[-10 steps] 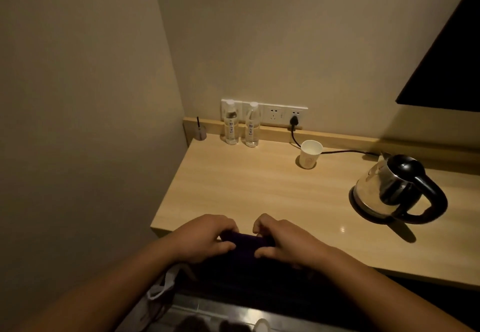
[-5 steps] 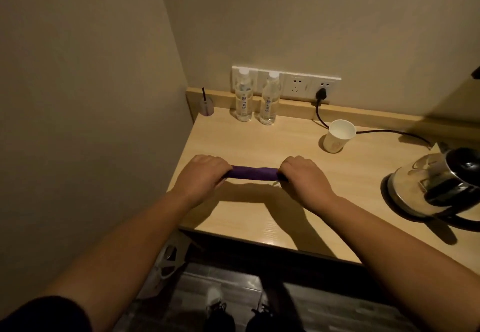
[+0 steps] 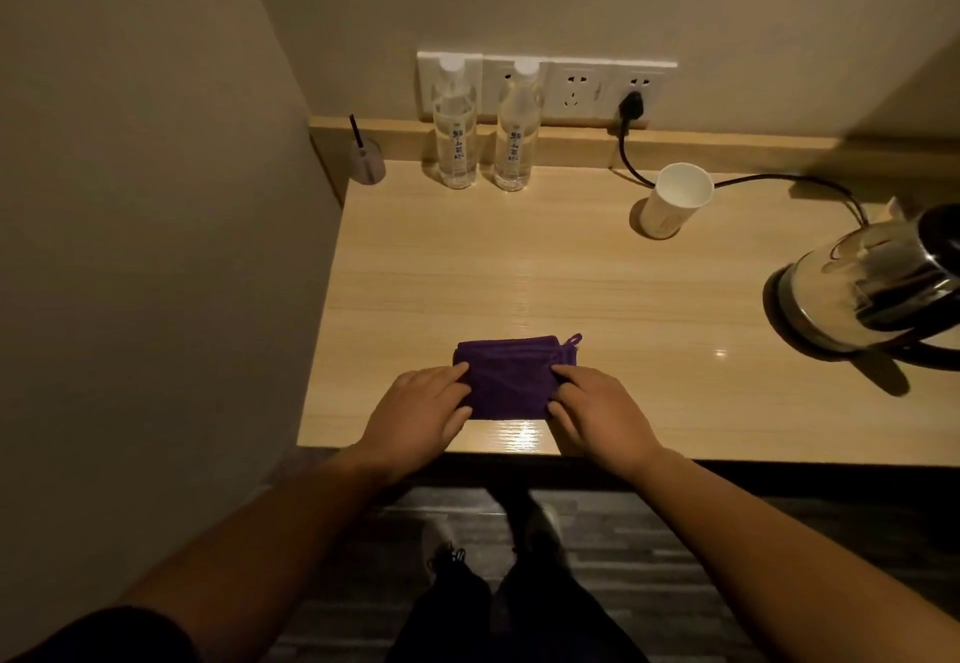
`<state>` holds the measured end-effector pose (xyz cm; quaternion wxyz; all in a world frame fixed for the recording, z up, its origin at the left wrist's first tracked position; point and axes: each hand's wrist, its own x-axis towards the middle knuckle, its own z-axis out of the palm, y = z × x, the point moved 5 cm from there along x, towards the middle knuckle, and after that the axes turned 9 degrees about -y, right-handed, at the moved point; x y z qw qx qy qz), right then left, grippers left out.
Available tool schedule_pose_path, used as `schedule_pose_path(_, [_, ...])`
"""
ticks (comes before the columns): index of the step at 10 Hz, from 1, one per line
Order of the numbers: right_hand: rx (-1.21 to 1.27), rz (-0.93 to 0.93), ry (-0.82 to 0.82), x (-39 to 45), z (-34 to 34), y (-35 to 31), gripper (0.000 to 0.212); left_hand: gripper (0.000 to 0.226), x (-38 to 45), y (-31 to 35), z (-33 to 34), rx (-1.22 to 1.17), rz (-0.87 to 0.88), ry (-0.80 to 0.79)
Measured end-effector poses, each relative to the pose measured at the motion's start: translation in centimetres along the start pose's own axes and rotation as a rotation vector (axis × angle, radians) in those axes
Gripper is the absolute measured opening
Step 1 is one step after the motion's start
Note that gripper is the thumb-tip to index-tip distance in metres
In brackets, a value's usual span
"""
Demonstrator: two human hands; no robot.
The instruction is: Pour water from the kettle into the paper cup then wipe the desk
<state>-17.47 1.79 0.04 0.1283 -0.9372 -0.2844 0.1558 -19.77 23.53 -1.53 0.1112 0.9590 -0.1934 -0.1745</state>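
cloth (image 3: 511, 374): purple, soft, folded into a thick rectangle, small loop at one corner; flat near the front edge of the pale woodgrain desk (image 3: 571, 288).
left hand (image 3: 415, 415): fingers nearly straight, pressing its left end.
right hand (image 3: 597, 410): likewise, right end.

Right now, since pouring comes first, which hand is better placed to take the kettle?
Right. The kettle stands at the right of the desk, and the right hand rests on the right end of the purple cloth, nearer to it. The left hand would probably have to cross over.
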Motion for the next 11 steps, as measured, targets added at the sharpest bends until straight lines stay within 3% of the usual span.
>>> schedule_pose_path(2, [-0.032,0.140,-0.166,2.9,-0.9,0.9,0.034,0.027,2.6,0.3,-1.2,-0.157,-0.150,-0.016])
schedule_pose_path(4, [0.022,0.223,-0.078,4.9,-3.1,1.9,0.016,0.022,3.9,-1.0,-2.9,-0.355,-0.282,0.100])
schedule_pose_path(5, [-0.005,0.266,-0.033,5.5,-3.6,1.8,0.029,0.036,4.2,-0.7,-2.9,-0.231,-0.359,0.129])
schedule_pose_path(6, [-0.088,0.143,-0.009,4.6,-2.8,0.3,0.054,0.061,3.7,1.6,-1.4,-0.041,-0.230,0.076])
schedule_pose_path(7, [-0.193,-0.009,-0.179,2.6,0.7,-1.0,0.075,0.079,3.1,2.3,1.6,0.102,-0.091,-0.128])
schedule_pose_path(8, [-0.255,0.001,-0.312,1.9,2.8,-0.1,0.086,0.083,3.0,1.6,2.4,0.184,-0.066,-0.187])
schedule_pose_path(9, [-0.220,0.001,-0.326,2.2,1.7,-0.5,0.091,0.084,3.0,1.7,1.5,0.200,-0.052,-0.230])
schedule_pose_path(10, [-0.146,0.013,-0.249,1.6,0.1,-0.8,0.086,0.077,2.7,1.8,0.0,0.182,-0.063,-0.195])
schedule_pose_path(11, [-0.080,0.069,-0.259,2.8,-3.0,-0.7,0.053,0.055,3.1,2.1,-3.6,0.110,-0.086,-0.115])
